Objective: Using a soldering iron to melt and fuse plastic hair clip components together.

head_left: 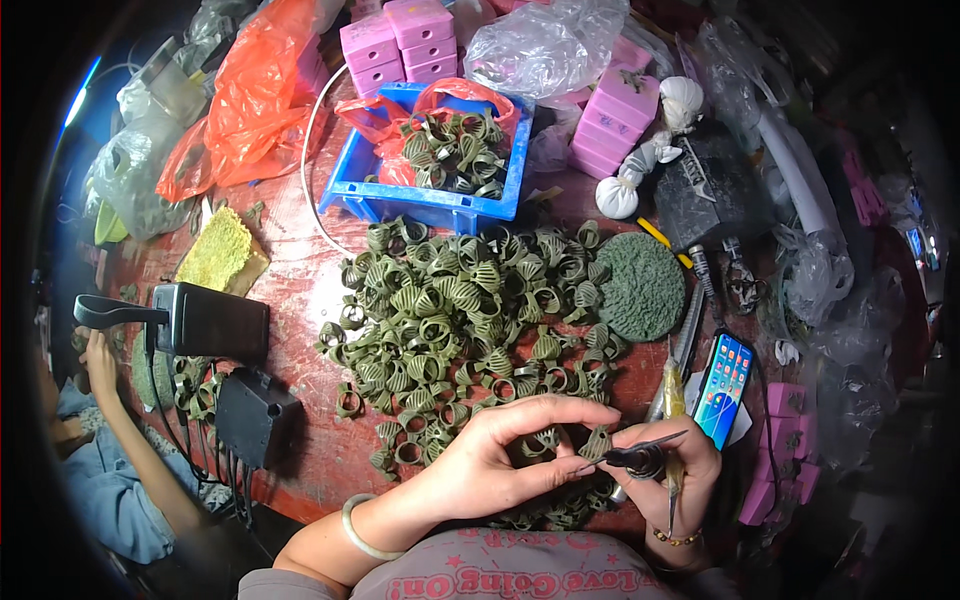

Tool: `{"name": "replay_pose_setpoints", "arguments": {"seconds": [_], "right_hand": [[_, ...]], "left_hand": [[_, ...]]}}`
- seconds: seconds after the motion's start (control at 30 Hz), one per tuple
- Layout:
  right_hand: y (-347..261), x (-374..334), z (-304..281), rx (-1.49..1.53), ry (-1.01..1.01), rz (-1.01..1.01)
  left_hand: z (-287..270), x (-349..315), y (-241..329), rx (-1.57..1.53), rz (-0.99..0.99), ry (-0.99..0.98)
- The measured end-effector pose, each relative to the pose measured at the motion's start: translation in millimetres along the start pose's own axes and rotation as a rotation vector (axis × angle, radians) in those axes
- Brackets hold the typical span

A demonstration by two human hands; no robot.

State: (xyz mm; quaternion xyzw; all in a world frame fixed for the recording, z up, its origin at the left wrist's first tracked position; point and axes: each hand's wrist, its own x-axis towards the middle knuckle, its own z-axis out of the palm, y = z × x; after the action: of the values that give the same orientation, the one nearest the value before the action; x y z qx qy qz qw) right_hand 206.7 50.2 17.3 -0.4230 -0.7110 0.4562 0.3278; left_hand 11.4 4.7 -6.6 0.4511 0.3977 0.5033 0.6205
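Note:
My left hand [495, 455] pinches a small green ribbed ring [597, 443] between thumb and fingertips, just above the near edge of a pile. My right hand [697, 465] meets it from the right, wrapped round a dark tool [640, 458] with a thin pointed end. A yellow-handled pick [673, 390] also runs through the right hand, its slim metal tip pointing down toward me. Beyond both hands spreads a large heap of similar green rings [440, 300]. My palm and fingers partly hide the held ring.
Behind the heap stands a blue crate [435, 208] of more rings. To its right lie a round green pad [642, 287] and a lit phone [724, 390]. Black boxes [258, 415] with cables stand left, near another person's arm [140, 440]. Pink blocks [615, 115] are stacked behind.

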Motion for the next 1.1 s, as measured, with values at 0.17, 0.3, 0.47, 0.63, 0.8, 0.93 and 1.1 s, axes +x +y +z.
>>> {"name": "replay_pose_setpoints", "arguments": {"seconds": [0.17, 0.3, 0.47, 0.63, 0.8, 0.93, 1.1], "right_hand": [[1, -2, -6, 0.109, -0.029, 0.028], [2, -4, -8, 0.133, -0.055, 0.055], [2, -3, -5, 0.107, -0.019, 0.033], [5, -3, -2, 0.194, 0.088, 0.062], [4, 4, 2, 0.030, 0.222, 0.137], [8, 5, -3, -0.156, 0.212, 0.085], [24, 8, 5, -0.156, 0.197, 0.099]], "left_hand": [[1, 5, 4, 0.186, 0.135, -0.005], [4, 5, -2, 0.164, 0.223, 0.005], [6, 1, 0, 0.147, 0.086, 0.005], [8, -2, 1, -0.051, -0.086, 0.012], [7, -2, 1, -0.085, -0.118, 0.023], [5, -2, 0, -0.226, -0.189, 0.058], [3, -5, -2, -0.472, -0.273, 0.098]]}}
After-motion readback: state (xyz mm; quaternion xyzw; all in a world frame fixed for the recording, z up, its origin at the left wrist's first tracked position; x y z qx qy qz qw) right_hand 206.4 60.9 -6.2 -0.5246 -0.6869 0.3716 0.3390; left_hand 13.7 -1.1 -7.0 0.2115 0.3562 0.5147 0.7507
